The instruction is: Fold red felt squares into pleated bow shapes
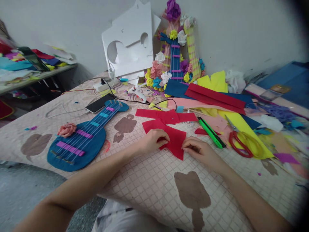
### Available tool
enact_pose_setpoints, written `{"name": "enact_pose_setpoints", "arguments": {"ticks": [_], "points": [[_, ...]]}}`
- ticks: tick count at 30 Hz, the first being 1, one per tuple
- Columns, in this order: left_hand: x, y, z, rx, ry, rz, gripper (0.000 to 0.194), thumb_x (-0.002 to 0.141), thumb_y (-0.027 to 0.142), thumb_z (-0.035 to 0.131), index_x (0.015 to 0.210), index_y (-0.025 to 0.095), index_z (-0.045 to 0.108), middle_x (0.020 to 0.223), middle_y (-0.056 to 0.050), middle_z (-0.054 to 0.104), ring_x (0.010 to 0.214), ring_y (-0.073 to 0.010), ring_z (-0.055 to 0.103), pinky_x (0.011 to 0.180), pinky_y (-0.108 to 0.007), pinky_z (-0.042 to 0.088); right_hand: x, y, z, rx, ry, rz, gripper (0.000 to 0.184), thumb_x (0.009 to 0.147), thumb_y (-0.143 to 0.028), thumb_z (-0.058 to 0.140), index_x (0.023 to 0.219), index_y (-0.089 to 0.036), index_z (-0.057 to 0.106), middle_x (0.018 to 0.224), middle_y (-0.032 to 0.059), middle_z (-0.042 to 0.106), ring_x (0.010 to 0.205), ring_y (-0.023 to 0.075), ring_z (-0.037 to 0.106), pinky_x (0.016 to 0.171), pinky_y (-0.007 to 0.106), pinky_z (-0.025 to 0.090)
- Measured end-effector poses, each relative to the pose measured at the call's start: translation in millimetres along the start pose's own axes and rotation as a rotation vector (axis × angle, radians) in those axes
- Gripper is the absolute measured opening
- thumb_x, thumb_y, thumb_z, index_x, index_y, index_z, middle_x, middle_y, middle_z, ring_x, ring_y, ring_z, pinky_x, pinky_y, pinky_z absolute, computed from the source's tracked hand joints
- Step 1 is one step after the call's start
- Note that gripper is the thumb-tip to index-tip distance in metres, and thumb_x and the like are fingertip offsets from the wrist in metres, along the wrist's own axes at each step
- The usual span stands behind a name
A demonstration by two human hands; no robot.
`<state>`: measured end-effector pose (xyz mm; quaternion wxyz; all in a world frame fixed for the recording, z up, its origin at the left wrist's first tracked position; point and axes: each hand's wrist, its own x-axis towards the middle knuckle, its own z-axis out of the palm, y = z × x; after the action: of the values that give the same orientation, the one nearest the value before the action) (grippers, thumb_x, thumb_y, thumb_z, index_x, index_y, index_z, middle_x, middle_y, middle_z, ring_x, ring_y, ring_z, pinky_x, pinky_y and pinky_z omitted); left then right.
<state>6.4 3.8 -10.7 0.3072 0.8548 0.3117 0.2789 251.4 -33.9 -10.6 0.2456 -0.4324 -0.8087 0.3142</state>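
Note:
A red crepe paper piece (175, 139) lies between my two hands over the patterned tablecloth. My left hand (154, 140) is closed at its left side, fingertips pinching the red paper. At its lower right edge, my right hand (199, 149) pinches the corner between thumb and fingers. Just beyond lie more red paper strips (147, 113), crossing and overlapping one another. To the left rests a blue paper guitar (89, 138) with purple and light blue bars, white strings and a pink paper rose (67, 130).
A green utility knife (211, 132) and red-handled scissors (240, 143) lie right of my right hand, among paper scraps. A glue gun (138, 93), its cable and a phone (100, 103) sit farther back. White foam board (131, 42) and decorated paper guitars (175, 59) lean against the wall.

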Motion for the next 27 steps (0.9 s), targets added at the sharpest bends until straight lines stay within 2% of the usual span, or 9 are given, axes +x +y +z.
{"name": "enact_pose_setpoints", "arguments": {"ticks": [3,5,8,10,14,18,20,24,27], "points": [[0,-2,-0.3,-0.020,-0.004,-0.038,0.011,0.080,0.009,0.057,0.085,0.014,0.065,0.080,-0.003,0.068,0.071,-0.0112,0.060,0.067,-0.022,0.046,0,1,-1,0.010,0.015,0.034,0.011,0.088,-0.027,0.053,0.082,-0.021,0.061,0.088,0.0055,0.061,0.080,0.0181,0.057,0.072,0.034,0.047],[0,-2,-1.1,-0.045,-0.005,-0.076,0.010,0.079,0.008,0.057,0.085,0.013,0.064,0.076,-0.002,0.066,0.066,-0.0101,0.059,0.062,-0.021,0.046,-2,1,-4,0.025,-0.025,0.034,0.008,0.085,-0.028,0.057,0.087,-0.021,0.061,0.092,0.0051,0.060,0.075,0.0161,0.055,0.067,0.031,0.047],[-1,-1,-2.0,-0.059,-0.008,-0.108,0.007,0.078,0.009,0.058,0.082,0.013,0.062,0.072,-0.001,0.064,0.063,-0.0095,0.057,0.059,-0.020,0.045,-5,-3,-10,0.018,-0.135,0.007,0.025,0.080,-0.028,0.063,0.104,-0.024,0.060,0.099,0.0048,0.057,0.073,0.0145,0.054,0.064,0.030,0.048],[-1,-2,-1.9,-0.061,0.014,-0.123,0.005,0.079,0.011,0.057,0.081,0.013,0.061,0.072,-0.001,0.064,0.063,-0.0096,0.056,0.059,-0.021,0.045,-7,-6,-12,-0.019,-0.157,-0.004,0.034,0.078,-0.024,0.064,0.111,-0.026,0.057,0.103,0.0051,0.055,0.074,0.0145,0.053,0.066,0.030,0.049],[0,-2,-1.2,-0.081,0.061,-0.174,0.003,0.080,0.013,0.056,0.081,0.013,0.059,0.073,-0.001,0.063,0.063,-0.0095,0.056,0.059,-0.021,0.045,-7,-9,-6,-0.077,-0.090,-0.035,0.028,0.080,-0.018,0.058,0.107,-0.025,0.056,0.106,0.0064,0.053,0.072,0.0138,0.051,0.064,0.030,0.048],[0,-1,-2.1,-0.102,0.051,-0.179,0.003,0.079,0.013,0.057,0.080,0.013,0.059,0.072,-0.001,0.063,0.063,-0.0095,0.056,0.059,-0.021,0.044,-3,-6,2,-0.073,0.019,-0.098,0.010,0.087,-0.019,0.049,0.091,-0.022,0.058,0.097,0.0063,0.058,0.086,0.0183,0.056,0.073,0.032,0.047],[0,-1,-2.8,-0.108,0.023,-0.164,0.003,0.079,0.013,0.057,0.080,0.013,0.060,0.071,0.000,0.062,0.063,-0.0093,0.055,0.059,-0.020,0.044,-1,-4,5,-0.059,0.066,-0.062,0.008,0.088,-0.022,0.049,0.086,-0.022,0.057,0.090,0.0052,0.060,0.086,0.0190,0.057,0.074,0.033,0.046],[0,-1,-2.7,-0.079,-0.025,-0.114,0.006,0.077,0.010,0.058,0.078,0.014,0.063,0.072,0.000,0.064,0.064,-0.0096,0.056,0.060,-0.020,0.043,0,-3,12,-0.032,0.121,0.097,0.007,0.087,-0.026,0.050,0.083,-0.021,0.055,0.075,0.0007,0.058,0.067,0.0152,0.054,0.060,0.028,0.043],[1,0,-1.0,-0.056,-0.043,-0.092,0.009,0.076,0.008,0.058,0.078,0.014,0.065,0.073,0.000,0.066,0.067,-0.0102,0.058,0.063,-0.021,0.043,2,-6,16,-0.056,0.147,0.102,0.009,0.085,-0.026,0.052,0.078,-0.021,0.054,0.072,0.0001,0.055,0.064,0.0144,0.051,0.058,0.027,0.041]]}}
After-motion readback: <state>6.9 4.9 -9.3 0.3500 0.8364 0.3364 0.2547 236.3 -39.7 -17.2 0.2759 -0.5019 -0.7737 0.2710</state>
